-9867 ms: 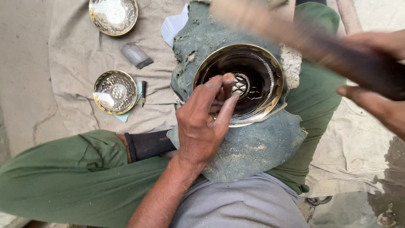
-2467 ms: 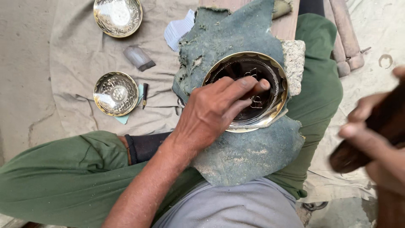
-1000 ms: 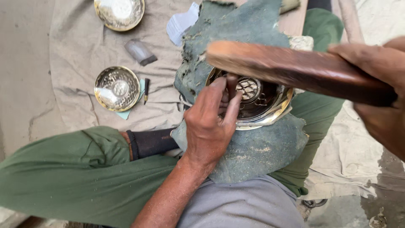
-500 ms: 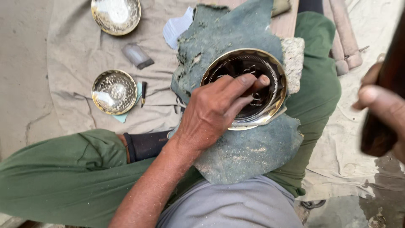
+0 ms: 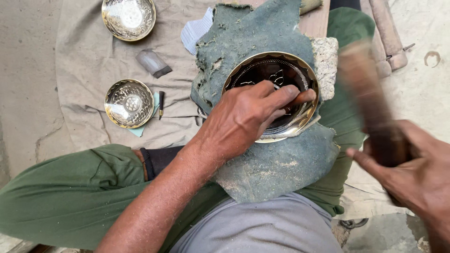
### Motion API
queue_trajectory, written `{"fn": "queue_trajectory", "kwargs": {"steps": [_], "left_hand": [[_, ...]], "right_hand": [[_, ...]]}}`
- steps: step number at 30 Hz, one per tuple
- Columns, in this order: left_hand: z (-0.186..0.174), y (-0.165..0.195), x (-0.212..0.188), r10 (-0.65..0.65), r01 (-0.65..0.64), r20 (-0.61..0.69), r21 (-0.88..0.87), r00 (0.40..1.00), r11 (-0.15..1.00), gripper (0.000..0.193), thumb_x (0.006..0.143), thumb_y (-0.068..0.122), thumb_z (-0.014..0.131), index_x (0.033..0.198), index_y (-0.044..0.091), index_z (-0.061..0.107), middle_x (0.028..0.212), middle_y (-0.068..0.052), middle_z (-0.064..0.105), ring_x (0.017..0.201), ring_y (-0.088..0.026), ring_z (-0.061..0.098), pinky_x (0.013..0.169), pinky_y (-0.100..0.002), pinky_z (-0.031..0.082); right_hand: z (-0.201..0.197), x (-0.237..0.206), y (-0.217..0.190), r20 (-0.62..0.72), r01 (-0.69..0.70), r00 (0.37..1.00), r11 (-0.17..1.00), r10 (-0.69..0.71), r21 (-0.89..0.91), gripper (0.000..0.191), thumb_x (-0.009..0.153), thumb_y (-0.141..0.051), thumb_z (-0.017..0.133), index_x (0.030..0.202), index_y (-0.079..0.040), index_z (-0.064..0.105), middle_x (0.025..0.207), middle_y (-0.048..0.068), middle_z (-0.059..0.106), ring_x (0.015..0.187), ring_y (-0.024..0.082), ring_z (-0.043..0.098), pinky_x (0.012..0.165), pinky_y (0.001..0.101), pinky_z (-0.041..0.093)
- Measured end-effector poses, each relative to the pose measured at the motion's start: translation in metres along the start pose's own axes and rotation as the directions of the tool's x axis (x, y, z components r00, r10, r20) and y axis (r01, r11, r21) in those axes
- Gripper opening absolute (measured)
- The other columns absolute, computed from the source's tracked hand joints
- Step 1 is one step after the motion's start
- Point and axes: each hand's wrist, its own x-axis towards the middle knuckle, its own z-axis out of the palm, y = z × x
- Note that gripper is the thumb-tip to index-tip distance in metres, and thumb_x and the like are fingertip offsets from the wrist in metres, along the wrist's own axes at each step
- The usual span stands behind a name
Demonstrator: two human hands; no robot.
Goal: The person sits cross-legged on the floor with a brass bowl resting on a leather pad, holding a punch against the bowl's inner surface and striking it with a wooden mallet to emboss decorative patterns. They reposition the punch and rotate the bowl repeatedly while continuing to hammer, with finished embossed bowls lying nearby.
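Note:
A round brass bowl [image 5: 300, 70] with an engraved pattern inside rests on a worn green-grey felt pad [image 5: 253, 42] across my lap. My left hand [image 5: 248, 117] lies over the bowl, its fingers pinching a small metal punch against the inside near the right rim. My right hand [image 5: 412, 173] is at the right and grips a dark wooden mallet [image 5: 370, 103], which is raised, blurred with motion, and apart from the bowl.
Two more brass bowls [image 5: 129, 103] [image 5: 129, 18] lie on the beige cloth [image 5: 79, 61] at the left. Between them lie a small grey block [image 5: 153, 63] and a short dark punch [image 5: 161, 102]. Wooden handles [image 5: 386, 33] lie at the top right.
The mallet has swung repeatedly over the bowl; since half a second ago it has come in from the right edge toward the bowl. My left hand has stayed on the bowl with the punch.

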Motion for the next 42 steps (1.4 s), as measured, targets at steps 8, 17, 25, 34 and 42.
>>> {"fn": "queue_trajectory", "kwargs": {"steps": [8, 17, 25, 34, 42], "left_hand": [[-0.006, -0.003, 0.015, 0.029, -0.029, 0.179, -0.002, 0.983, 1.0, 0.037, 0.1, 0.009, 0.059, 0.132, 0.025, 0.066, 0.078, -0.005, 0.062, 0.066, -0.022, 0.067, 0.06, -0.041, 0.058], [-0.016, -0.003, 0.027, 0.134, -0.151, 0.317, 0.028, 0.939, 0.988, 0.023, 0.1, 0.019, 0.055, 0.118, 0.016, 0.069, 0.081, -0.009, 0.065, 0.071, -0.03, 0.068, 0.061, -0.048, 0.053], [-0.028, 0.001, 0.022, 0.229, -0.223, 0.237, -0.054, 0.944, 0.973, 0.026, 0.098, 0.015, 0.061, 0.121, 0.021, 0.072, 0.084, -0.004, 0.067, 0.072, -0.023, 0.069, 0.063, -0.041, 0.057], [0.018, 0.052, -0.077, 0.019, -0.006, 0.057, -0.229, 0.998, 0.973, 0.031, 0.098, 0.023, 0.076, 0.128, 0.026, 0.068, 0.086, 0.002, 0.065, 0.079, -0.014, 0.067, 0.069, -0.03, 0.06], [0.076, 0.069, -0.11, -0.115, 0.203, 0.179, -0.621, 0.977, 0.757, 0.033, 0.093, 0.023, 0.082, 0.122, 0.014, 0.068, 0.09, 0.0, 0.07, 0.077, -0.014, 0.071, 0.076, -0.031, 0.062]], "right_hand": [[0.04, -0.03, 0.007, -0.119, -0.004, 0.984, 0.685, 0.131, 0.729, 0.026, 0.089, -0.025, 0.083, 0.092, -0.002, 0.071, 0.071, 0.009, 0.068, 0.044, 0.019, 0.066, 0.038, 0.0374, 0.054], [0.077, -0.052, -0.005, -0.235, 0.117, 0.972, 0.92, -0.029, 0.373, 0.032, 0.073, -0.016, 0.093, 0.086, 0.001, 0.069, 0.068, 0.009, 0.069, 0.054, 0.019, 0.065, 0.052, 0.0335, 0.053], [0.118, -0.055, 0.006, -0.331, 0.187, 0.943, 0.748, 0.046, 0.637, 0.033, 0.076, -0.013, 0.087, 0.097, 0.003, 0.067, 0.077, 0.01, 0.069, 0.067, 0.018, 0.066, 0.061, 0.0317, 0.056], [0.16, 0.008, 0.055, 0.006, 0.003, 0.989, -0.065, 0.146, 0.998, 0.024, 0.094, -0.001, 0.071, 0.114, 0.0, 0.059, 0.08, 0.008, 0.06, 0.062, 0.02, 0.061, 0.055, 0.0322, 0.052], [0.161, 0.013, 0.052, -0.087, 0.096, 0.981, -0.04, 0.175, 0.995, 0.016, 0.105, -0.004, 0.07, 0.114, 0.003, 0.058, 0.084, 0.01, 0.059, 0.07, 0.02, 0.06, 0.059, 0.0307, 0.052]]}}
